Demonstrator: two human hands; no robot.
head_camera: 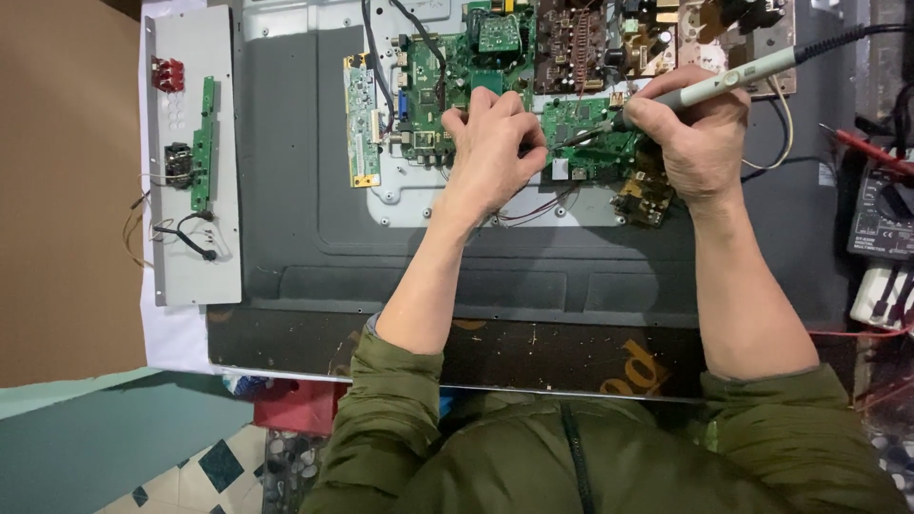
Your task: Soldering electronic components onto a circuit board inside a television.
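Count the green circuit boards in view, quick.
4 visible: main board under the left hand; small board by the soldering iron tip in the right hand; pale strip board left of them; narrow board on the grey panel. Hands may hide more.

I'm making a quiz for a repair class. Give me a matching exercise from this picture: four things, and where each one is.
Things:
1. soldering iron
2. narrow green board
3. multimeter
4. left hand

Places:
A. on the grey panel at far left
B. at the right edge, beside the dark back cover
C. in the right hand
D. resting on the green circuit board

Pairs: 1-C, 2-A, 3-B, 4-D
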